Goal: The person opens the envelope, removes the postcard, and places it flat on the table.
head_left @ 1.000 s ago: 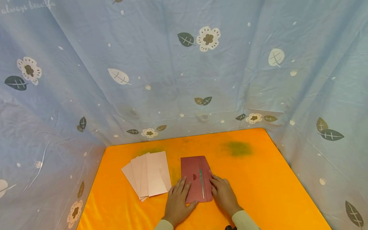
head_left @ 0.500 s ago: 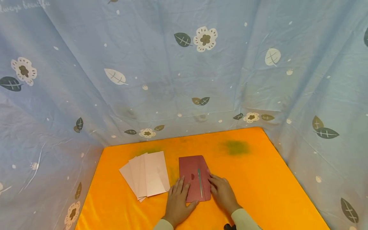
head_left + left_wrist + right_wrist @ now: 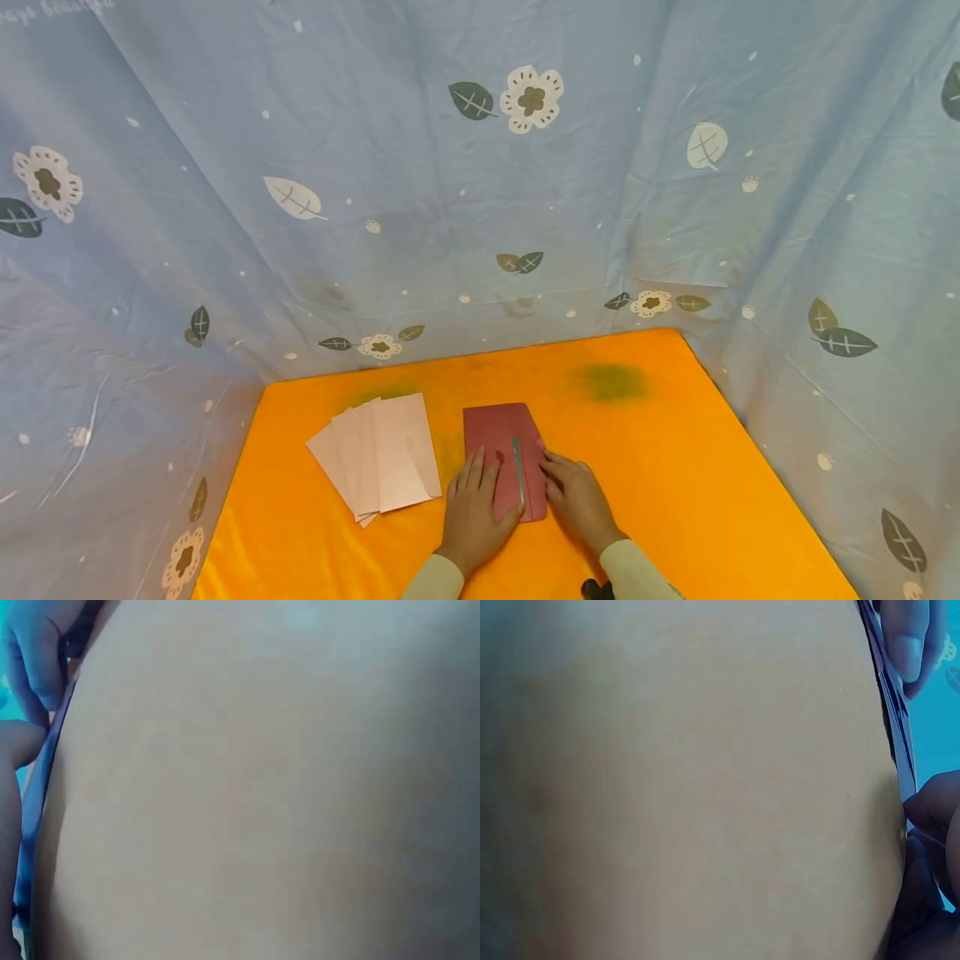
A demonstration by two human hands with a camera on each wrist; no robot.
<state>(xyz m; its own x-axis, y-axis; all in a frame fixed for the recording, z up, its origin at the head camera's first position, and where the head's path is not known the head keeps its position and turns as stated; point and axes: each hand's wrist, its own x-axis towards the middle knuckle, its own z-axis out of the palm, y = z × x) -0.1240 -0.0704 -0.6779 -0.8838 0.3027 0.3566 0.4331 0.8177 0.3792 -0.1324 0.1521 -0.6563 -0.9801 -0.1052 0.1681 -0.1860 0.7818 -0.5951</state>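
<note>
A dark red envelope (image 3: 487,421) lies flat in the middle of the orange cloth in the head view. A half-round dark mark and a narrow strip (image 3: 517,462), green fading to silver, show on its face. My left hand (image 3: 476,508) rests on its lower left part with straight fingers, the thumb spread across the lower edge. At the flap along the right side, my right hand (image 3: 581,500) pinches the edge with bent fingers. The wrist views show the envelope (image 3: 900,742) edge-on, low along the table, with fingertips of both hands at it.
Several pale pink envelopes (image 3: 401,450) lie fanned out to the left of the red one. The orange cloth (image 3: 660,467) covers the table. Blue curtains (image 3: 420,167) with flowers and leaves hang around three sides. A small black object (image 3: 596,589) sits by the right sleeve.
My left hand has shifted slightly up and right over the envelope, its thumb now further onto the face. My right hand stays at the right edge. The head view has turned slightly right.
</note>
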